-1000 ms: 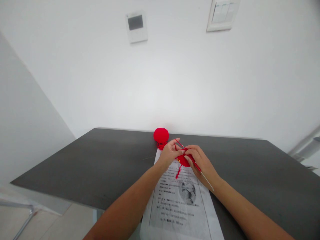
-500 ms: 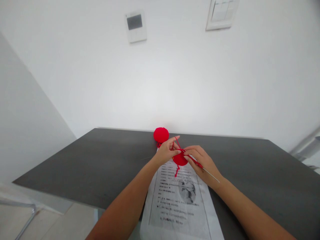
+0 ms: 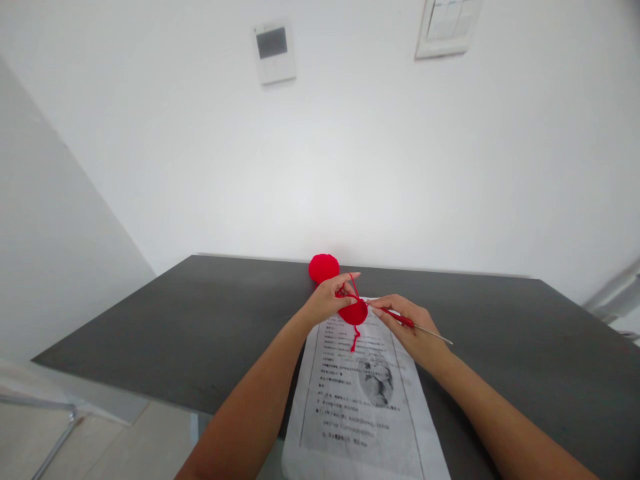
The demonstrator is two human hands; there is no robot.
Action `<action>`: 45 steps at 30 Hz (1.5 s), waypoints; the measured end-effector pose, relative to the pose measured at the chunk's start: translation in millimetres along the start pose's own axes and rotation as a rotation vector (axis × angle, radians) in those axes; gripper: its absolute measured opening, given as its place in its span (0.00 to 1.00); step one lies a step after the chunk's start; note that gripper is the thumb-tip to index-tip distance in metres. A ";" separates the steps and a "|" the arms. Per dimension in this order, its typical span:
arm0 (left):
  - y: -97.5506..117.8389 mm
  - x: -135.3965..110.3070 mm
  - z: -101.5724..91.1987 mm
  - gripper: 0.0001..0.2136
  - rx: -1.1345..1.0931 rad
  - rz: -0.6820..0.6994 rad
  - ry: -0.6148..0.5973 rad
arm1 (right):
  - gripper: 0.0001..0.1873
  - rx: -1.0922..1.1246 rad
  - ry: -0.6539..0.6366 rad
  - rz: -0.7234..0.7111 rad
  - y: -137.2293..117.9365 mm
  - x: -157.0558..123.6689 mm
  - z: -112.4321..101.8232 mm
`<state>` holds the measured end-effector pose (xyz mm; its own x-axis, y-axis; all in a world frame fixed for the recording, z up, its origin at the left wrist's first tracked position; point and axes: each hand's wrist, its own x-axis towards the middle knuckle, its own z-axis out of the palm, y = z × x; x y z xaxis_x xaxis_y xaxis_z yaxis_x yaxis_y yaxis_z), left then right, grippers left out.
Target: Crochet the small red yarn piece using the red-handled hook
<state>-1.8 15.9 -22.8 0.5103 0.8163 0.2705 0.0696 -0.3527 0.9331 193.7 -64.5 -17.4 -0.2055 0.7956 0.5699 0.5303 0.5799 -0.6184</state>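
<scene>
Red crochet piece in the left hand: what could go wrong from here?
The yarn strand looped over the left hand's raised index finger might slip off and lose tension.
The red-handled tool, pinched in the right hand, points at the edge of the red piece; a stitch could be missed or dropped.
The loose yarn tail hanging below might get caught up in the work.

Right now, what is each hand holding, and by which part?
Left hand: crochet piece, by its upper edge. Right hand: hook, near its end by the piece.
</scene>
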 end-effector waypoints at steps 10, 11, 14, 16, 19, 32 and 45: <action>3.6 -0.5 -4.3 0.26 -0.073 -0.052 -0.042 | 0.09 0.058 -0.024 0.044 -0.2 1.6 -3.3; 4.4 -0.7 -4.5 0.25 -0.079 -0.056 -0.049 | 0.09 0.069 -0.031 0.054 -1.0 2.1 -3.9; 6.2 -1.2 -5.2 0.25 -0.099 -0.063 -0.069 | 0.10 0.114 -0.046 0.098 -3.7 3.4 -5.8; 6.4 -1.3 -6.0 0.25 -0.111 -0.066 -0.078 | 0.10 0.154 -0.046 0.129 -5.2 3.9 -7.1; 5.1 -1.1 -7.8 0.23 -0.112 -0.069 -0.084 | 0.11 0.222 -0.025 0.168 -5.7 4.2 -8.5; -0.6 -2.9 -6.4 0.26 -0.363 -0.204 -0.124 | 0.12 0.429 0.096 0.198 9.0 1.6 9.5; 1.9 -4.6 10.1 0.24 -0.545 -0.258 -0.098 | 0.12 0.223 0.022 -0.013 4.4 0.6 9.1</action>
<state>4.6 6.9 -24.6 0.6139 0.7891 0.0208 -0.2338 0.1565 0.9596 188.5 -59.8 -24.7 -0.1919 0.7855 0.5884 0.3323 0.6161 -0.7141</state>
